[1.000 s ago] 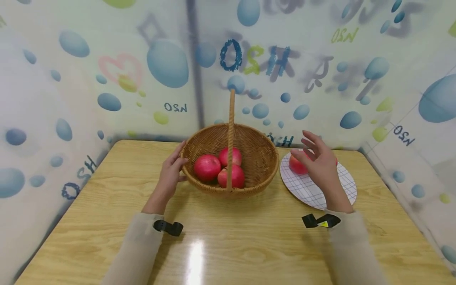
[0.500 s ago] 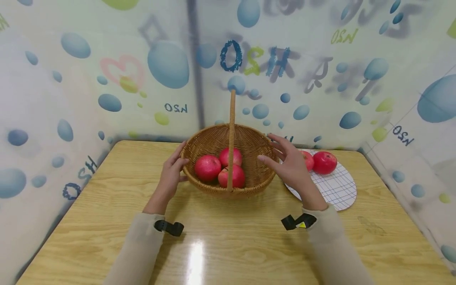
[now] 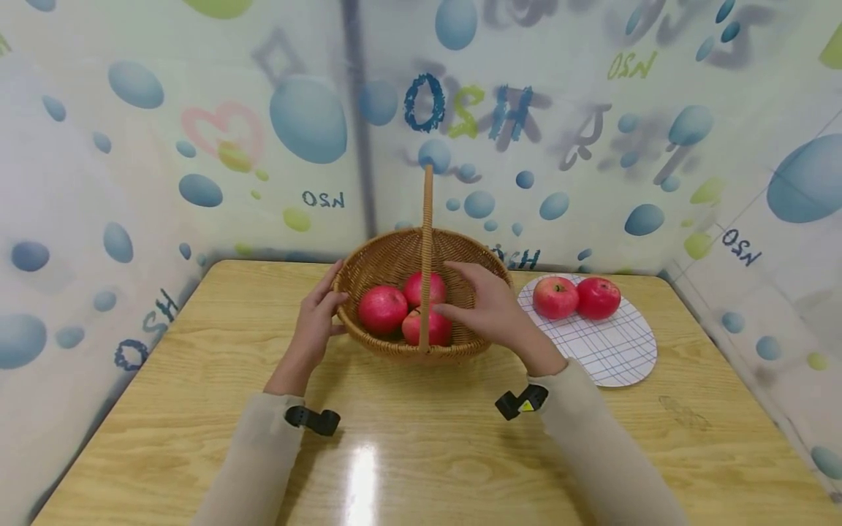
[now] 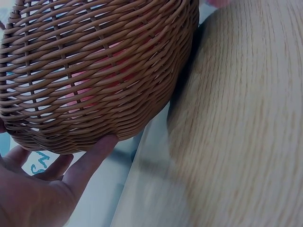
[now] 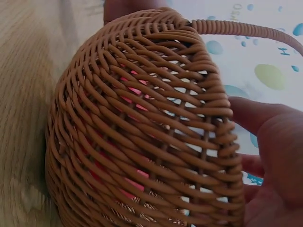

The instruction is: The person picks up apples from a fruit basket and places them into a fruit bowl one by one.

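A brown wicker basket [image 3: 473, 299] with a tall arched handle [image 3: 428, 212] stands on the table, holding three red apples [image 3: 383, 310]. My left hand [image 3: 314, 321] grips its left rim; in the left wrist view, fingers [image 4: 90, 163] of that hand press against the woven side. My right hand [image 3: 493, 303] reaches over the right rim into the basket, thumb and fingers spread apart beside the front apple [image 3: 434, 326]. Whether the thumb touches that apple I cannot tell. From the right wrist, the weave hides most of the apples, and the right hand [image 5: 279, 146] shows beyond the rim.
Right of the basket lies a white plate [image 3: 612, 358] with a blue grid pattern. Two red apples [image 3: 555, 297] sit side by side towards its back. A patterned wall [image 3: 263, 146] rises directly behind the wooden table [image 3: 421, 438].
My right hand has moved left from above the plate to inside the basket, uncovering both apples on the plate. My left hand has stayed on the rim, and the basket has not moved.
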Available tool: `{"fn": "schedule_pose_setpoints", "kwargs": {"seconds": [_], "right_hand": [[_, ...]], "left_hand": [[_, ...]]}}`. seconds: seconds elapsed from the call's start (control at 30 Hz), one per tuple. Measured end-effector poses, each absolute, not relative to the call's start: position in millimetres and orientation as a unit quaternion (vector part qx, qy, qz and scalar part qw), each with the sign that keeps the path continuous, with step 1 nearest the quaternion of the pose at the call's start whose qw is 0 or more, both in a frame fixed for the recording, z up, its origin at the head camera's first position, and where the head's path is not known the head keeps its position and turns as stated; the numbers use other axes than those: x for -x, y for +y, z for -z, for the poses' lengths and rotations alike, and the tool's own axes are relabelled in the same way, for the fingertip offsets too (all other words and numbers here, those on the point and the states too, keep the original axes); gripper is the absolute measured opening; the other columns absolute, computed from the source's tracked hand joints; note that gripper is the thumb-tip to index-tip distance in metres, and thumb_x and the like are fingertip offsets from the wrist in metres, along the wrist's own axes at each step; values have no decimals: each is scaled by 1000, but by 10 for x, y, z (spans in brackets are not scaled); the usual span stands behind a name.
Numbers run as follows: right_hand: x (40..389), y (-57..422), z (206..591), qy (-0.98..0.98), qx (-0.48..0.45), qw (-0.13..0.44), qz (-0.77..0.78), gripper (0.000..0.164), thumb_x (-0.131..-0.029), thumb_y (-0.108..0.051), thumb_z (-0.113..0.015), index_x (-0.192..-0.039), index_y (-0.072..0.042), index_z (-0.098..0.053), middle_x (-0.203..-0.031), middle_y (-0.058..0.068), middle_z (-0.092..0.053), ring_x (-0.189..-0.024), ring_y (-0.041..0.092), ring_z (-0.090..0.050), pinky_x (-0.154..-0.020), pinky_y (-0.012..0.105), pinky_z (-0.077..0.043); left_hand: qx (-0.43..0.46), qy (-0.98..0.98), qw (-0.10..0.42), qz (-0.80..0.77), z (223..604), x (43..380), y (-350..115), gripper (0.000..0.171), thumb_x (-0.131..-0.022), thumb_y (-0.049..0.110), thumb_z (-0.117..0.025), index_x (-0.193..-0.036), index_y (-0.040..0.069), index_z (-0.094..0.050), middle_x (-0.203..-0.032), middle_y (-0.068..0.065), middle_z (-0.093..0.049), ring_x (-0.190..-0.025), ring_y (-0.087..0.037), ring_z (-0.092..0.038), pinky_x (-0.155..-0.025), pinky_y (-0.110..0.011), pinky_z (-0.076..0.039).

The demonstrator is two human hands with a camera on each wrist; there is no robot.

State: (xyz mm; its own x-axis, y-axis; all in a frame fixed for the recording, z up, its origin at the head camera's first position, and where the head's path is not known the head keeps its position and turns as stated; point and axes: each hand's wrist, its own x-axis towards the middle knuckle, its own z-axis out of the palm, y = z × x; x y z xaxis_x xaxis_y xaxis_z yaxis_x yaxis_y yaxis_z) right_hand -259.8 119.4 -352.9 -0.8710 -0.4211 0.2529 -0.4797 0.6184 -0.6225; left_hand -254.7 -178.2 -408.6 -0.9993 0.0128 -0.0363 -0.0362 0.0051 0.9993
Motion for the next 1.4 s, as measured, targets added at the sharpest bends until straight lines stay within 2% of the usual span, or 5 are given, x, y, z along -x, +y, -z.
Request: {"fn": "schedule_pose_setpoints", "kwargs": {"seconds": [0.37, 0.47, 0.6, 1.0, 1.4], "right_hand": [[2651, 1032, 3540, -922, -277, -8, -272, 70, -87, -29, -79, -146, -4, -52, -141, 14, -62, -132, 31, -57, -110, 47, -49], [2666, 986, 3555, -929, -281, -20, -240, 58, -87, -32, -79, -136, -8, -61, -116, 9, -70, -110, 24, -64, -95, 39, -56], [2676, 932, 3555, -929, -281, -50, -237, 36, -87, -34, -79, -113, -12, -67, -84, 2, -63, -82, 17, -55, -71, 30, -50], [2743, 860, 3577, -924, -274, -113, -240, 46, -90, -31, -77, -129, -10, -63, -79, 1, -58, -78, 14, -52, -65, 23, -45], [2789, 829, 3617, -927, -275, -112, -227, 37, -86, -32, -79, -113, -9, -68, -92, 6, -68, -85, 16, -57, -70, 23, -51]], "left_hand": [[10, 711, 18, -703, 4077, 2558, -1784, 61, -104, 19, -42, -160, 38, -27, -169, -4, -24, -150, -34, -34, -99, -56, -53], [10, 711, 19, -703, 4076, 2564, -1781, 61, -104, 19, -42, -160, 38, -28, -169, -5, -24, -151, -34, -34, -99, -56, -53], [10, 711, 18, -703, 4075, 2573, -1782, 62, -104, 19, -42, -161, 36, -27, -168, -6, -24, -151, -35, -33, -100, -58, -52], [5, 707, 17, -707, 4074, 2564, -1790, 62, -104, 18, -42, -159, 41, -28, -169, -4, -23, -151, -35, -33, -101, -62, -48], [8, 707, 17, -707, 4085, 2557, -1767, 62, -104, 17, -42, -159, 40, -29, -169, -4, -24, -151, -35, -34, -101, -61, -49]]}}
